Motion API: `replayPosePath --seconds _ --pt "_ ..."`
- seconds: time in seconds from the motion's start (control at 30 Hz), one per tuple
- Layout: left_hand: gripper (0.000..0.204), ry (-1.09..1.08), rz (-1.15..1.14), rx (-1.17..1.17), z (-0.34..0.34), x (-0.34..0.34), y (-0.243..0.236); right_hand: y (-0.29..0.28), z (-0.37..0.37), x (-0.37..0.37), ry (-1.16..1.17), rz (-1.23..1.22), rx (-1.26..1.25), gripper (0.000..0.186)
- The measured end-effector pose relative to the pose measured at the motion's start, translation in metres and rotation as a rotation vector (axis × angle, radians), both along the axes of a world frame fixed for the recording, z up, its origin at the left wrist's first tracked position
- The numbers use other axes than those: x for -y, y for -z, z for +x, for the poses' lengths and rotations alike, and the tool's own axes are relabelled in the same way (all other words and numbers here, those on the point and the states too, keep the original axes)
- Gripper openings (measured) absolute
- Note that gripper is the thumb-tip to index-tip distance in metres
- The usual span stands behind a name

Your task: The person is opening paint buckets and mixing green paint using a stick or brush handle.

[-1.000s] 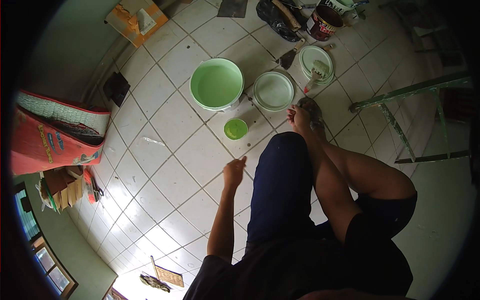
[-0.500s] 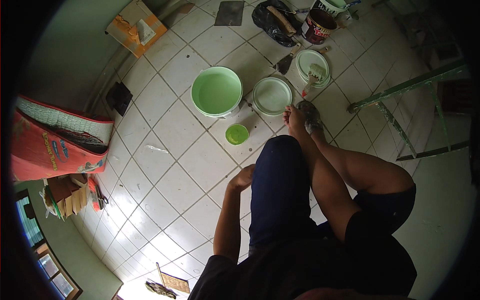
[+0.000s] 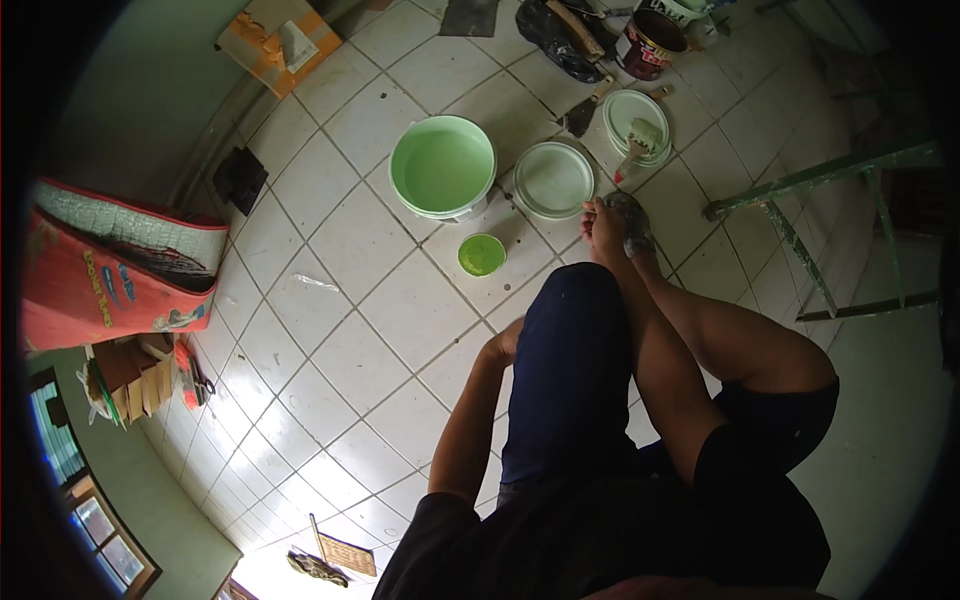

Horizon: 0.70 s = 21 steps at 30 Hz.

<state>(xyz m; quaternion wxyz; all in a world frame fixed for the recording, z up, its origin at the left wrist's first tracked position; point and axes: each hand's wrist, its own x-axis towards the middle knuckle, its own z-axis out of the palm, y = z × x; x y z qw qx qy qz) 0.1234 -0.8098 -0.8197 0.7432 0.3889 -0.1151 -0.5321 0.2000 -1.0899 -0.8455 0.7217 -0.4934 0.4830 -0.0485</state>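
My right hand [image 3: 603, 228] reaches beside my raised knee, fingers loosely bent and apart with nothing visible in them, near a round pale lid [image 3: 553, 178] and my paint-smeared foot [image 3: 630, 215]. My left hand [image 3: 506, 338] is at the outer side of my left knee [image 3: 565, 300], its fingers hidden. A bucket of pale green paint [image 3: 441, 163] stands left of the lid, with a small cup of brighter green paint [image 3: 481, 254] in front. A paint-coated brush [image 3: 641, 140] lies across further stacked lids [image 3: 622, 112].
A green metal ladder [image 3: 820, 165] is at the right. A dark tub [image 3: 645, 55], black plastic bag [image 3: 555, 40] and scraper [image 3: 578, 118] are at the back. A red bag [image 3: 90, 280], cardboard box [image 3: 275, 40] and stacked cardboard [image 3: 135, 385] are along the left.
My left hand has moved from being visible out on the left to behind the edge of my left knee. My right hand stays near the lid with little change.
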Motion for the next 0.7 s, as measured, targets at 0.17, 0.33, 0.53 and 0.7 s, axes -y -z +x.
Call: replayPosePath --seconds 0.17,0.33,0.53,0.7 --pt "0.066 0.128 0.290 -0.216 0.016 0.000 -0.027 0.006 0.000 0.004 0.001 -0.030 -0.024 0.034" --pt "0.066 -0.148 0.061 0.080 -0.023 -0.006 -0.013 0.010 0.004 -0.006 -0.025 0.027 0.007 0.035" --pt "0.066 0.294 0.260 -0.199 -0.026 -0.035 0.000 0.005 0.008 -0.006 -0.044 0.032 -0.008 0.034" --pt "0.050 -0.111 0.082 -0.527 0.044 0.018 -0.051 -0.005 0.011 -0.030 -0.054 0.047 -0.018 0.032"
